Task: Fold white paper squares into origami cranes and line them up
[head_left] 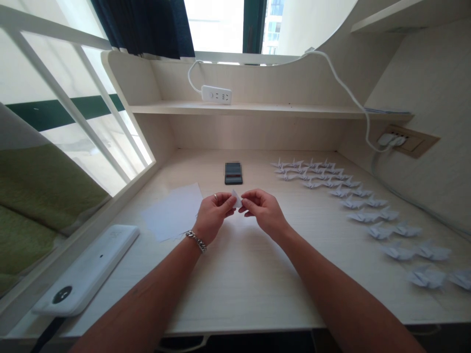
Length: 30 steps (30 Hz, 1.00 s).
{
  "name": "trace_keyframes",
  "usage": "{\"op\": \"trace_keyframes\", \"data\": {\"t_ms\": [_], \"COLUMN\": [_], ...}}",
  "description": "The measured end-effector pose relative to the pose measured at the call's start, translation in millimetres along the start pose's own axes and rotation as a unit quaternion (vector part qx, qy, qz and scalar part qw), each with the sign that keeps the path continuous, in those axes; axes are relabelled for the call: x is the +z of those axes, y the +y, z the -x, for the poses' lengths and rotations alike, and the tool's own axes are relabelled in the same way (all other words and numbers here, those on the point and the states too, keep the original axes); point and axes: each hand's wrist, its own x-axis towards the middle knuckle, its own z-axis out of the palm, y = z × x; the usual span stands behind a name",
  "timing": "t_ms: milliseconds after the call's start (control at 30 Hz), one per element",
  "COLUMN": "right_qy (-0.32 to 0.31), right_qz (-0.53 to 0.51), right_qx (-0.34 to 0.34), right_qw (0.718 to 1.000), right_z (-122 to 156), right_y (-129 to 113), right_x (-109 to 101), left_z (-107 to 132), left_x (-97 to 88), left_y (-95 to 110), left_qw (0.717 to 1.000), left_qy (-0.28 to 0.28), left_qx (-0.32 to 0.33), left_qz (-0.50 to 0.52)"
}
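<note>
Over the middle of the desk, my left hand (214, 213) pinches a small piece of folded white paper (236, 199) between thumb and fingers. From the other side my right hand (263, 208) closes its thumb and fingertips on the paper's right edge. The folded paper comes to a point at the top; its lower part is hidden by my fingers. A ring and a chain bracelet (196, 241) are on my left hand and wrist. Loose sheets of white paper (172, 211) lie on the desk just left of my left hand.
Rows of folded paper cranes (353, 202) stand along the desk's right side. A dark phone (233, 173) lies beyond my hands. At left is a white device (91, 269) with a black cable. A power strip (217, 95) sits on the shelf; its cord runs to a wall socket (412, 140).
</note>
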Motion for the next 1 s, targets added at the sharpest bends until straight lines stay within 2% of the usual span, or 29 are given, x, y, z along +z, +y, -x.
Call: {"op": "trace_keyframes", "data": {"t_ms": [233,567,800,1000], "right_qy": [0.005,0.015,0.054,0.068], "right_qz": [-0.014,0.028,0.11,0.158], "right_qx": [0.019,0.006,-0.078,-0.106], "right_qw": [1.0,0.999,0.989,0.979], "right_z": [0,1,5,8], "right_y": [-1,-2,-5,-10], "right_x": [-1,-1,-1,1], "left_z": [2,3,1,2], "left_x": [1.6,2.5,-0.1,1.3], "left_y": [0,1,-2,-1], "left_qw": [1.0,1.0,0.998,0.995], "left_qy": [-0.011,-0.011,-0.048,-0.075], "left_qx": [-0.018,-0.015,-0.026,-0.051], "left_qz": [0.014,-0.003,0.034,0.052]}}
